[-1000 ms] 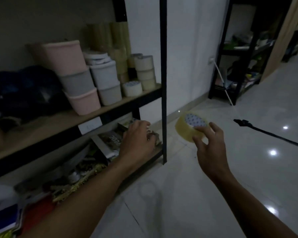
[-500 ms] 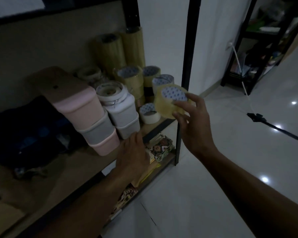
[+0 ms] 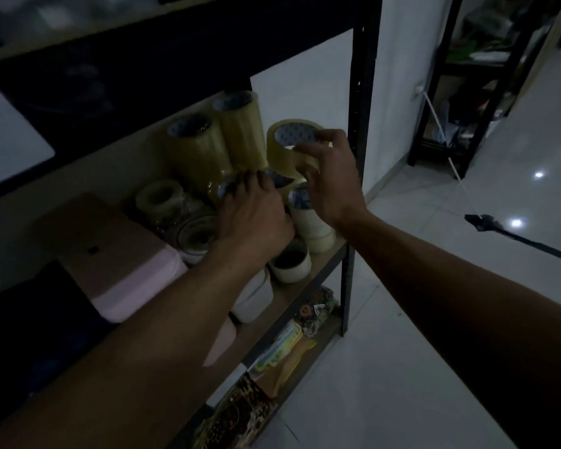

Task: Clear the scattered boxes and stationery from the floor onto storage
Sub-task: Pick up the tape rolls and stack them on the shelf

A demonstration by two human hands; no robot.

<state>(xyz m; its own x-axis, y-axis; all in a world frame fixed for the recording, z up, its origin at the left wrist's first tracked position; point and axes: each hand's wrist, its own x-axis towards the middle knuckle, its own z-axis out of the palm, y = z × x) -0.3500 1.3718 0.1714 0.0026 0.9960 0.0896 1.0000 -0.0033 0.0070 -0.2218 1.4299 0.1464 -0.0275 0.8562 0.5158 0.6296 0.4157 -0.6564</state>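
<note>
The black metal shelf rack (image 3: 358, 131) is standing on a glossy tiled floor (image 3: 402, 367). Inside the rack's middle shelf, the right hand (image 3: 329, 179) is pinching the tape roll (image 3: 289, 147) by its rim; it is probably light, stiff and slick. The left hand (image 3: 253, 215) is resting spread on shelved rolls.

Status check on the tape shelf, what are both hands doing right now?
Right hand grips yellowish clear tape roll above stacked rolls. Left hand rests on shelved tape rolls, fingers spread. Roll not yet set down.
</note>
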